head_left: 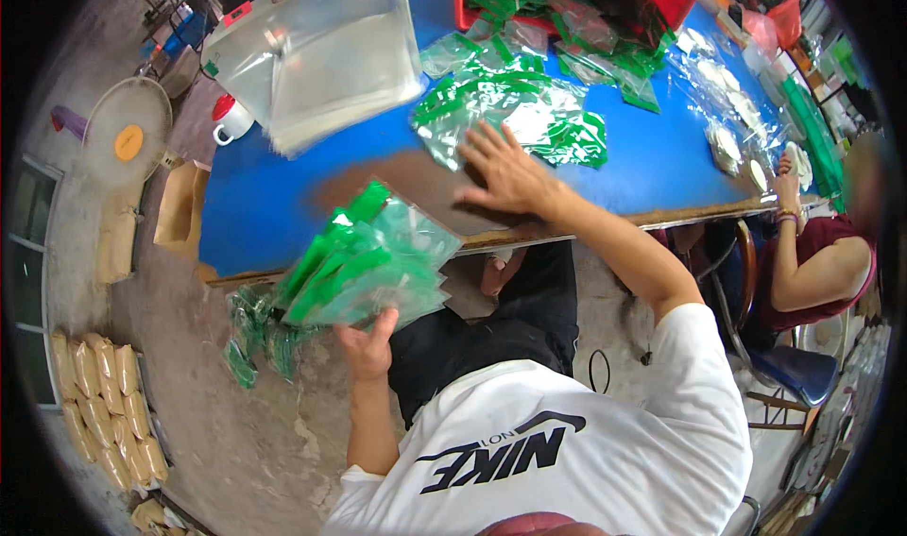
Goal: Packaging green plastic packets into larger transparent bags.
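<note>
Over the blue table, right hand lies spread flat; left hand apparently pinches green-topped bags.

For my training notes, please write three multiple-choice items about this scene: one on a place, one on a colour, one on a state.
1. Where does the right hand rest?
A. flat on the blue table by the loose bags
B. on the floor
C. on the fan

2. What colour are the tops of the bags in the stack of bags?
A. red
B. green
C. yellow

3. How is the left hand?
A. empty and open
B. closed on a cup
C. holding the stack from below

Answers:
1 A, the palm lies spread on the tabletop near its front edge.
2 B, green strips run along the clear bags.
3 C, its fingers curl under the stack, off the table edge.
</note>
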`<state>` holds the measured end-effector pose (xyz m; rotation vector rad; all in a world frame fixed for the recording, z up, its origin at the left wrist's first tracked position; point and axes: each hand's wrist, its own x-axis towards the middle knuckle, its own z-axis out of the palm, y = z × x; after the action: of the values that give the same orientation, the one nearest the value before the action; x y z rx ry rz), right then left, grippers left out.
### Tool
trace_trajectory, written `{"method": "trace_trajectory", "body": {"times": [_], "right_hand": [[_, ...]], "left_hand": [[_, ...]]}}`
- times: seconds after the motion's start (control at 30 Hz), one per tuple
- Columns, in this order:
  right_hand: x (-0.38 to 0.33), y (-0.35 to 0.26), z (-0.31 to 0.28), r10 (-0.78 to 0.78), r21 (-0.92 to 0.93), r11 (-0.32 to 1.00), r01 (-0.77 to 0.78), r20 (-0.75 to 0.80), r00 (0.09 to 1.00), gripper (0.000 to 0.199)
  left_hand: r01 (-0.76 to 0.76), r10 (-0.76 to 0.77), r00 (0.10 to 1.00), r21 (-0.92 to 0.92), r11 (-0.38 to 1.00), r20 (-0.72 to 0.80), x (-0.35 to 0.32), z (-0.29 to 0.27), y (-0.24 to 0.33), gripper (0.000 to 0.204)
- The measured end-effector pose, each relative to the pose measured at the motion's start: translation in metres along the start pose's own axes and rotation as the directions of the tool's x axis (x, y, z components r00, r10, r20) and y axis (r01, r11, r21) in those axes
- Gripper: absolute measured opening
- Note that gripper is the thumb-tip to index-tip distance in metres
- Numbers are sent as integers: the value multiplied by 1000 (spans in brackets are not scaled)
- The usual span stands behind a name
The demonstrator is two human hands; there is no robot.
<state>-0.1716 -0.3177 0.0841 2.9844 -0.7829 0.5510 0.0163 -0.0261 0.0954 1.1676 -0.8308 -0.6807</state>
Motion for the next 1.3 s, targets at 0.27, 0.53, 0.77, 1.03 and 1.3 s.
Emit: {"method": "trace_trajectory", "body": {"times": [0.27,0.53,0.77,1.03,1.3], "right_hand": [[-50,-73,-18,-131,146,980,134,-28,991,66],[-45,-66,-52,256,465,865,-189,-86,963,59],[-47,-143,-41,-77,358,929,98,-72,994,66],[-41,-143,-39,-61,690,716,101,-82,995,63],[-42,18,-14,192,48,981,-188,-89,977,46]], "left_hand": [[442,-412,887,-637,632,207,-23,-27,-39,51],[476,-528,846,-545,691,69,3,-3,-24,48],[500,-521,847,-495,711,108,9,33,-30,57],[501,-515,850,-468,728,108,4,20,-41,53],[561,-569,783,-683,468,253,-1,4,-54,57]]}}
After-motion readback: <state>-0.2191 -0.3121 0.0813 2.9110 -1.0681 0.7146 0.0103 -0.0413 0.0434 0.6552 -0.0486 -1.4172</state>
